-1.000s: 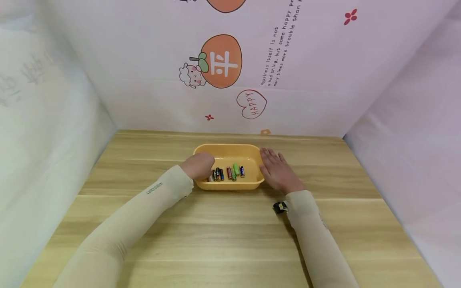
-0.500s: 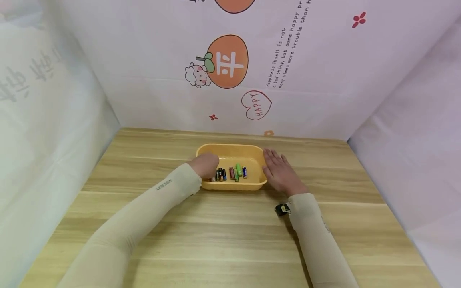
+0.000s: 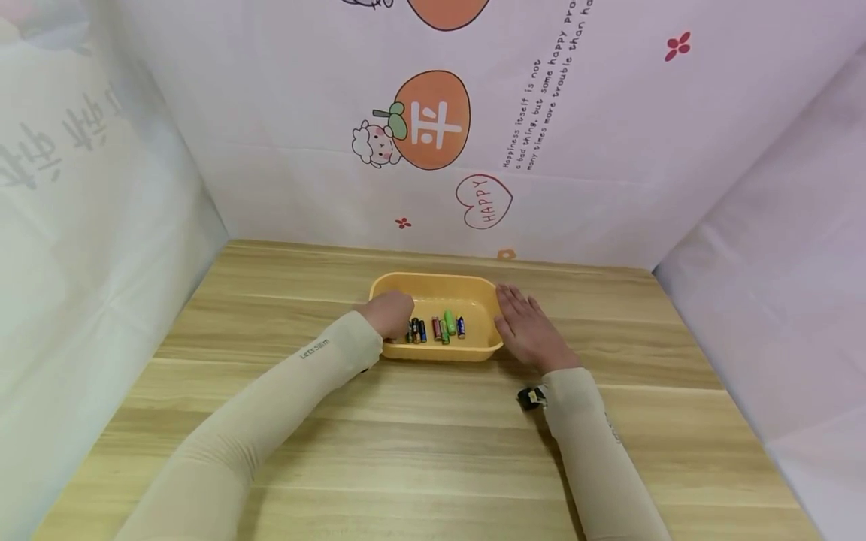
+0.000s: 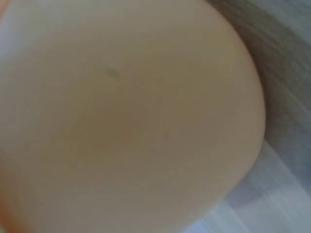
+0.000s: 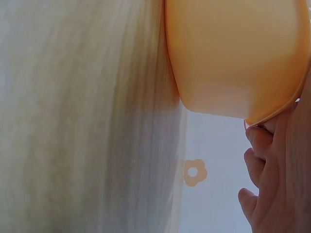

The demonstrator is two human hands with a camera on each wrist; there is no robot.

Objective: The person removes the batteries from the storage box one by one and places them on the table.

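Observation:
A yellow-orange plastic basin (image 3: 440,353) stands on the table and holds several small batteries. My left hand (image 3: 389,314) reaches over its left side, fingers curled down by a group of dark batteries (image 3: 416,330); I cannot tell whether it pinches one, since the fingertips are hidden. Right of that group lie a red battery (image 3: 436,328), a bright green one (image 3: 450,322) and a blue one (image 3: 461,327). Fingers extended, my right hand (image 3: 531,330) rests against the basin's right end. The basin's wall (image 4: 131,116) fills most of the left wrist view.
The wooden table (image 3: 406,451) runs up to a printed white back sheet (image 3: 575,210), with white sheets on both sides. A small black device (image 3: 531,397) sits at the right wrist.
The head view has shifted slightly. My left hand has moved slightly right within the basin and now covers a whitish battery seen earlier at its fingers. The right hand keeps its place at the basin.

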